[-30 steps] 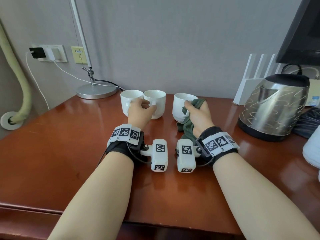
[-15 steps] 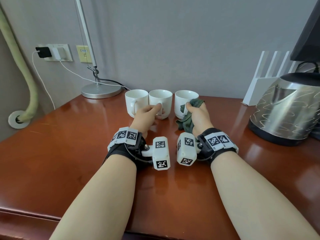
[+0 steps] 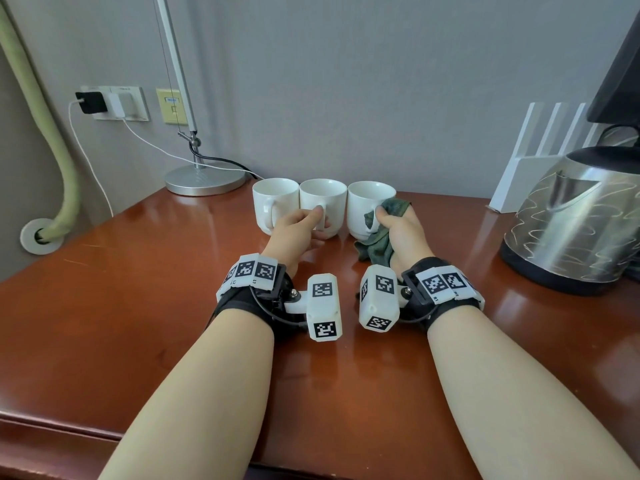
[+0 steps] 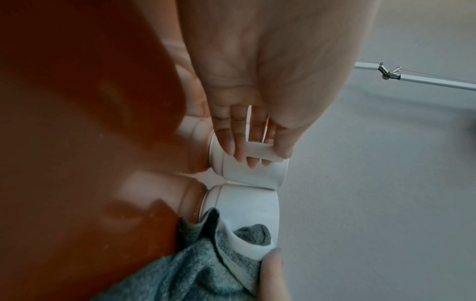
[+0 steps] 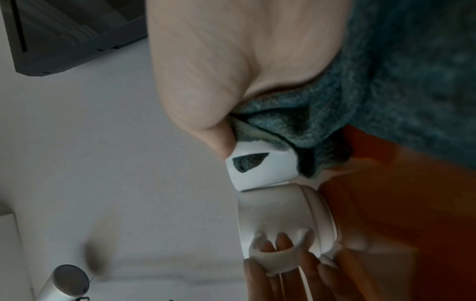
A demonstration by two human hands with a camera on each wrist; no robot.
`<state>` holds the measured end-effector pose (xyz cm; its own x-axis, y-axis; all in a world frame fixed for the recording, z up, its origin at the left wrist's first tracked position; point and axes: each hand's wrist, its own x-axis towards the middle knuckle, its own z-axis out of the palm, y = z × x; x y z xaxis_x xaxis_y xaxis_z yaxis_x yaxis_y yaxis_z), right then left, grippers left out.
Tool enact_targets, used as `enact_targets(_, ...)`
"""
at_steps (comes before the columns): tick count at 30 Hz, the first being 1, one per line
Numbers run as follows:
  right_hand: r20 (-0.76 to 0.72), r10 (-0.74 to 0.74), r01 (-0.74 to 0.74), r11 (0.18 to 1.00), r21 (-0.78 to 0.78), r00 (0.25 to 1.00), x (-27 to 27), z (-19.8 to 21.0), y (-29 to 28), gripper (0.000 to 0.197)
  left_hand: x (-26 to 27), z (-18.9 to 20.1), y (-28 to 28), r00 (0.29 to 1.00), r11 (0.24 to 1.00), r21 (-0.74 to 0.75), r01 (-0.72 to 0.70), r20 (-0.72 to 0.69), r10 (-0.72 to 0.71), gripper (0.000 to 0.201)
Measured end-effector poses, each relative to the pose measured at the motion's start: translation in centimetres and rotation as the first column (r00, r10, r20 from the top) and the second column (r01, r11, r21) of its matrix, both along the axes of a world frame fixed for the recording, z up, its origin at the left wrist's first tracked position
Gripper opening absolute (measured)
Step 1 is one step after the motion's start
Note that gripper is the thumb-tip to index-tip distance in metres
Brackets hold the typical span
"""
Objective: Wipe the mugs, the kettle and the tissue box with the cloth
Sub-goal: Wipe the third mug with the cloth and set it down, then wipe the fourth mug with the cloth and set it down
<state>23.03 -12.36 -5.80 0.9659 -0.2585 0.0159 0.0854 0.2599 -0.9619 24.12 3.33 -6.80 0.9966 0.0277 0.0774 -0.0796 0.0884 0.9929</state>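
Observation:
Three white mugs stand in a row at the back of the table: a left mug (image 3: 273, 199), a middle mug (image 3: 323, 197) and a right mug (image 3: 367, 206). My left hand (image 3: 313, 220) grips the handle of the middle mug (image 4: 255, 171), with fingers through the loop. My right hand (image 3: 391, 220) holds the dark green cloth (image 3: 375, 245) bunched against the right mug's handle side (image 5: 260, 169). The cloth (image 4: 195, 264) trails onto the table. The steel kettle (image 3: 575, 223) stands at the right, untouched.
A lamp base (image 3: 204, 180) with its pole and cable sits behind the mugs on the left. A white router (image 3: 530, 168) stands behind the kettle, under a dark screen (image 3: 616, 81). The reddish wooden table (image 3: 138, 306) has its front edge near me.
The right mug, held through the cloth, now stands close beside the middle mug instead of apart from it. My left hand has stayed at the middle mug's handle.

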Motion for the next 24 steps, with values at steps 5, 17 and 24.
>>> enact_targets(5,0.012,-0.006,0.006,1.0,-0.016,1.0,-0.2,-0.1,0.0,0.009,-0.2,0.2,0.1,0.999,0.999,0.037,-0.016,-0.038,0.017,0.022)
enact_targets(17,0.044,-0.522,0.519,0.852,0.066,0.852,-3.3,0.3,-2.5,0.029,-2.7,2.7,-0.5,0.98,0.988,0.034,-0.154,0.134,0.148,0.021)
enact_targets(24,0.061,-0.433,0.426,0.899,0.1,0.899,-8.7,1.3,-3.4,0.015,-5.3,3.3,-4.3,0.978,0.985,0.139,0.106,0.163,-0.129,0.01)
